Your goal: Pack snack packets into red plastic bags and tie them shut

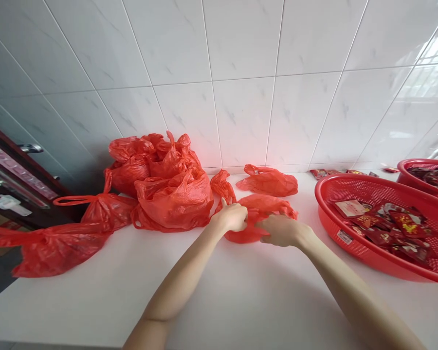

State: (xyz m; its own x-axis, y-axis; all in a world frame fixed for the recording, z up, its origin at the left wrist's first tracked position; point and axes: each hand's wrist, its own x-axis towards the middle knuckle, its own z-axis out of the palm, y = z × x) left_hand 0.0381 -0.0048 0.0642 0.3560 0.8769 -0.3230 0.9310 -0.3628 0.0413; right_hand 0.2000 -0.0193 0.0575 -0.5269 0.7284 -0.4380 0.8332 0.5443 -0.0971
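Note:
A thin red plastic bag (243, 236) lies in front of me, and both of my hands are on it. My left hand (230, 216) has its fingers curled closed at the bag's left part, with the thumb up. On the right side, my right hand (282, 230) is closed on the same bag, its fingertips hidden behind the hand. Just behind lies another flat red plastic bag (268, 181). A crumpled red bag (222, 185) sits beyond my left hand, close to the filled bags.
Filled red bags (175, 199) are piled against the tiled wall (241, 116). Tied bags (62, 248) lie at the left table edge. At right stands a red basket (323, 204) holding small packets (390, 228), with a second basket (405, 170) behind and loose packets (319, 173) by the wall.

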